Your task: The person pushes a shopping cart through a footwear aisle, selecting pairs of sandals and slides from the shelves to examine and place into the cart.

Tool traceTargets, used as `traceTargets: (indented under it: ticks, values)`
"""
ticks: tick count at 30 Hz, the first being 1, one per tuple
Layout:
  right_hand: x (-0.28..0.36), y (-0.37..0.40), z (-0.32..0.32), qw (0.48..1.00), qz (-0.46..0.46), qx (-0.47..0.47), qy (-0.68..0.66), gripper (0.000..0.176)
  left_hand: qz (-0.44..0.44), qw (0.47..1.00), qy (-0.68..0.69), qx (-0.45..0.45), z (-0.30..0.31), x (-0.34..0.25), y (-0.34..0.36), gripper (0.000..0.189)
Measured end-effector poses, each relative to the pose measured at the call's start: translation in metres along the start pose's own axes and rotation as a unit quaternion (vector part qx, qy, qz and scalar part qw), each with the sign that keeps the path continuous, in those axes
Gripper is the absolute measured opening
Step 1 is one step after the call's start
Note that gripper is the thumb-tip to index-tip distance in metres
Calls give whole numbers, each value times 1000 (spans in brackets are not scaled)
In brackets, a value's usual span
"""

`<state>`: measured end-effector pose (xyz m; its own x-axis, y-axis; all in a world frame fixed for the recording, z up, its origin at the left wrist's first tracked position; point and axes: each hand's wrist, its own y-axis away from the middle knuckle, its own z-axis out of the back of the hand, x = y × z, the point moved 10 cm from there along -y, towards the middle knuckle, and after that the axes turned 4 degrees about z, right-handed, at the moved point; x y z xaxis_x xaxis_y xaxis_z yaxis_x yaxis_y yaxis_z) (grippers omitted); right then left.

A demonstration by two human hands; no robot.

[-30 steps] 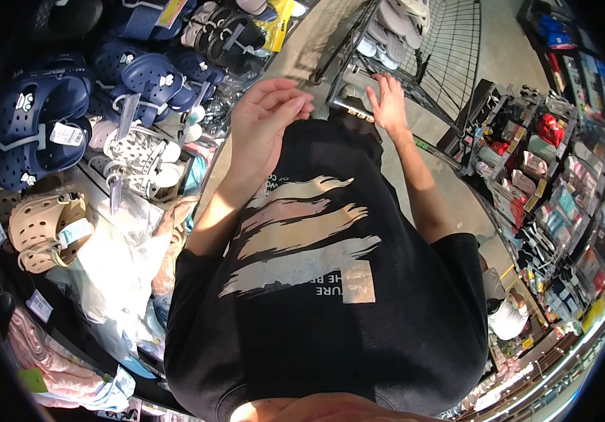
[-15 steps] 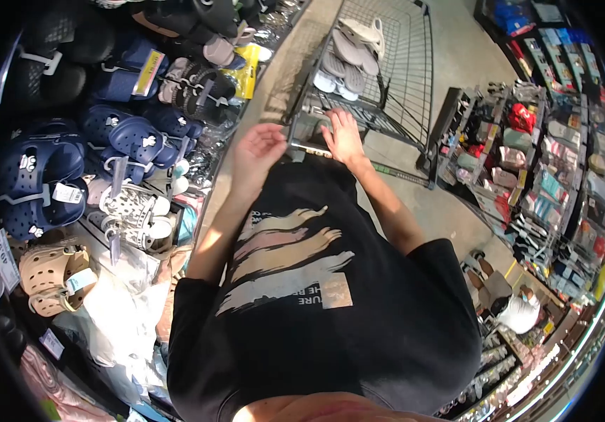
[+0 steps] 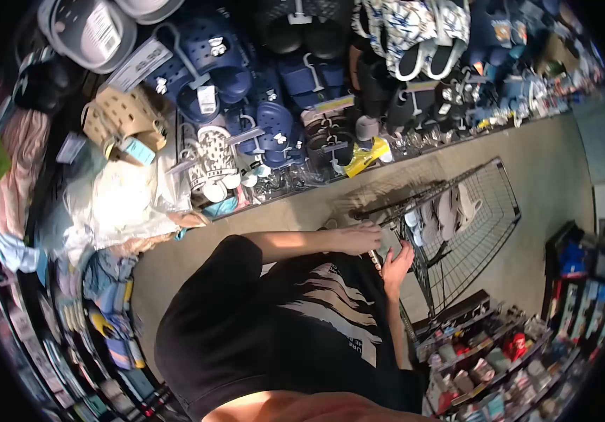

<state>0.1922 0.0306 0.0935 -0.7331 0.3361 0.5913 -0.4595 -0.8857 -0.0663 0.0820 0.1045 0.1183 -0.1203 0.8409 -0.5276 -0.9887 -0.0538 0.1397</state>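
Hanging clogs (image 3: 267, 119) fill 12 o'clock. At 3 o'clock stands the wire cart (image 3: 496, 204), probably stiff, light and free-rolling, best held by its handle bar. The left hand (image 3: 357, 239) curls over that bar. The right hand (image 3: 397, 264) touches it, grip unclear. Pale sandals (image 3: 450, 209) lie inside.

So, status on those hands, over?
Left hand gripping black wire shopping cart handle; right hand on it, grip unclear. Pale slippers inside. Navy foam clogs hang alongside.
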Motion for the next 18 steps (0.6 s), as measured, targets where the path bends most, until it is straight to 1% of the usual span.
traceTargets:
  ticks: [1, 3, 4, 5, 7, 8, 9, 11, 12, 13, 15, 17, 18]
  values:
    - [-2, 1, 1, 1000, -12, 4, 5, 41, 9, 1000, 2, -8, -6, 4, 0, 23]
    - [-3, 2, 0, 1000, -4, 9, 12, 41, -62, 995, -79, 10, -47, 1, -1, 30]
    - [-5, 3, -1, 1000, 3, 0, 8, 41, -65, 996, -55, -16, -55, 2, -1, 35]
    - [-6, 5, -3, 1000, 7, -7, 3, 40, -57, 997, -54, -19, -67, 10, -2, 35]
    - [-5, 7, 0, 1000, -3, -12, -10, 39, -64, 996, 5, -57, -76, 10, -5, 31]
    - [-5, 8, 3, 999, 3, -10, -30, 38, -66, 995, 8, -77, -81, 12, -8, 33]
    - [-6, 11, 8, 999, 7, -17, -51, 38, -93, 993, 6, -66, -81, 3, -8, 33]
    - [-14, 17, 25, 998, -18, -47, -28, 36, -57, 994, -56, -81, -71, 4, -11, 35]
    - [-20, 24, 35, 998, -28, -51, -12, 34, -53, 993, -48, -92, -75, 6, -16, 39]
    - [-25, 33, 44, 998, -37, -50, 4, 32, -76, 993, -50, -80, -72, 4, -20, 39]
    - [-43, 57, 77, 990, -86, -111, 17, 27, -66, 993, -72, -71, -70, 3, -27, 43]
    - [-66, 87, 108, 977, -117, -164, 71, 26, -27, 998, -61, 11, -65, 2, -40, 47]
    - [-77, 102, 124, 966, -138, -196, 96, 26, 5, 997, -56, 44, -54, -1, -46, 42]
